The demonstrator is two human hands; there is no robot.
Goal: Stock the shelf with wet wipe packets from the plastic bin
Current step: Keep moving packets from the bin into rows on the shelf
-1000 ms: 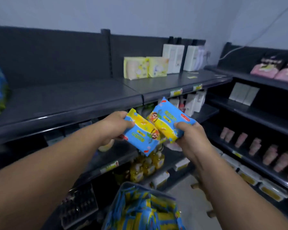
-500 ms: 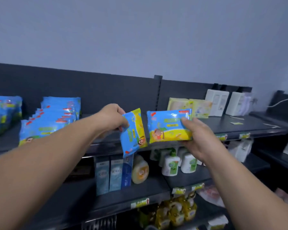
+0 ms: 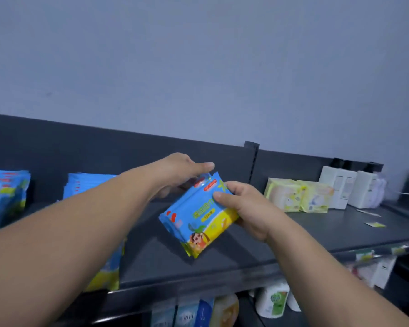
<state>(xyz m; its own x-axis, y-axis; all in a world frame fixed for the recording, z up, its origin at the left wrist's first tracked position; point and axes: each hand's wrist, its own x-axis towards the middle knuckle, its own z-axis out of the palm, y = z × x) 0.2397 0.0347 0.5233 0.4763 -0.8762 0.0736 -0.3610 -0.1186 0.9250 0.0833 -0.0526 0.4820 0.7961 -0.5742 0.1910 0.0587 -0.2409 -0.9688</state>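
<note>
The two wet wipe packets [image 3: 198,223], held apart a moment ago, are now pressed together into one tilted stack over the dark top shelf [image 3: 222,263]. The left hand [image 3: 177,171] grips the stack's upper end, thumb along the top and fingers curled behind, while the right hand [image 3: 243,208] pinches its right edge, thumb on the printed face. Matching blue packets [image 3: 7,197] stand at the shelf's left, pale yellow packs [image 3: 298,194] at its right.
</note>
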